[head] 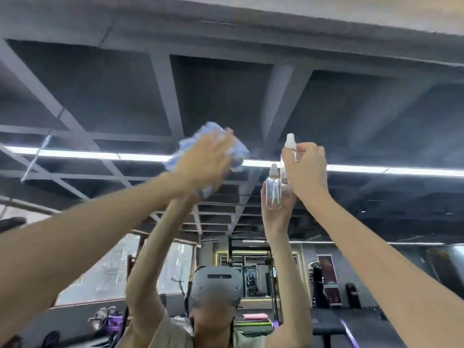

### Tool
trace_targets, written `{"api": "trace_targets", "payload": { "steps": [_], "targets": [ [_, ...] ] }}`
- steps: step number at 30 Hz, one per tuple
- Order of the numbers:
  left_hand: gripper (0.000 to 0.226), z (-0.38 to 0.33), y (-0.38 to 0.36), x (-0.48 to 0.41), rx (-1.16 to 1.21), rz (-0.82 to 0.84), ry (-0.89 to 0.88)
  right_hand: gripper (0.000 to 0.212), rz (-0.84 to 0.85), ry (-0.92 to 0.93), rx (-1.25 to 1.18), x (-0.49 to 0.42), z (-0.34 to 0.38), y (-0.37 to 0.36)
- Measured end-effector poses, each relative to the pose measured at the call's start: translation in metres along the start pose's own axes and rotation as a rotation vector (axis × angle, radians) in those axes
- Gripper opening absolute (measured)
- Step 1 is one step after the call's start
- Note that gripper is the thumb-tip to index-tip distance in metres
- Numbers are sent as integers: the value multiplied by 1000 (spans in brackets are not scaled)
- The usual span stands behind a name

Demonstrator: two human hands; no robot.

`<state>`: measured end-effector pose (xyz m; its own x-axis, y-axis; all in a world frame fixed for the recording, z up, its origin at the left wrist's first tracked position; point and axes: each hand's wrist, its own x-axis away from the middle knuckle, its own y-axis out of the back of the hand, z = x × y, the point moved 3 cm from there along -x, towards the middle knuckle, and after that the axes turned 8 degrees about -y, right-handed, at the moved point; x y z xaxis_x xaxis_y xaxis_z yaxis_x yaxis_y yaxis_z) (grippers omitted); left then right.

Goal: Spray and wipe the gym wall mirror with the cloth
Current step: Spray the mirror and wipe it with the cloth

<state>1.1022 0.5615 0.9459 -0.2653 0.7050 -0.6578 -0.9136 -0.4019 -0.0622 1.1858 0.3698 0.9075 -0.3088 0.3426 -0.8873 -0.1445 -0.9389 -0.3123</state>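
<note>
Wiping high on the gym wall mirror (pixel 371 217), both arms raised. Pressing the blue-and-white cloth (pixel 185 149) flat to the glass with the left hand (pixel 203 162), fingers straight and close together over it, blurred by motion. Gripping a clear spray bottle (pixel 288 146) in the right hand (pixel 305 169), fingers and thumb curled round the body just below the white nozzle. Bottle held just beside the cloth and close to the glass; cannot tell whether touching.

To do this pass well, probably: keep the whole palm behind the cloth, not only the fingertips, for even pressure at full reach. Work in overlapping strokes from the top down, catching drips before drying. Turn the cloth to a dry face once damp, to avoid streaks. Keep the nozzle pointed at the glass and away from the face, and hold the bottle clear of the wiping path. Mind the balance with both arms overhead.

Surface: smooth, hard and reflective, likely slippery under a wet cloth and quick to show smears. No droplets or streaks readable here, given the blur.

Room, seen mirrored: a dark coffered ceiling (pixel 221 91) with a long strip light (pixel 376 169) running behind the hands, a squat rack (pixel 251 267) with yellow-lit edging, a pink folded mat (pixel 255 316) low down, windows (pixel 120 267) at the left, and a grey headset (pixel 217 280) below the raised arms.
</note>
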Motion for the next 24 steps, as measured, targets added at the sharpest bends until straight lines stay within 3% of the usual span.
{"api": "trace_targets", "payload": {
  "steps": [3,5,7,9,13,16,18,20,22,24],
  "targets": [
    [65,107,4,16,-55,31,566,29,24,13,19,0,-7,2],
    [64,125,-2,22,-136,25,702,28,42,4,31,4,-17,7],
    [51,95,-7,4,-98,4,789,27,37,-21,37,10,-32,14],
    [54,40,-13,-23,-51,34,620,31,3,-63,21,14,-45,23],
    [73,-133,-35,-42,52,146,-109,48,-104,-119,-31,28,-62,51],
    [78,-186,-36,-19,160,293,-301,43,-79,-123,8,40,-74,70],
    [72,-152,-27,-17,73,137,-187,38,-27,-153,35,48,-80,75],
    [54,-87,-14,-14,-74,-35,120,42,24,-169,19,57,-82,74],
    [44,12,-22,15,-155,-52,475,37,65,-169,14,66,-82,74],
    [59,67,-25,43,-116,1,726,15,96,-139,13,71,-80,78]
  ]
}}
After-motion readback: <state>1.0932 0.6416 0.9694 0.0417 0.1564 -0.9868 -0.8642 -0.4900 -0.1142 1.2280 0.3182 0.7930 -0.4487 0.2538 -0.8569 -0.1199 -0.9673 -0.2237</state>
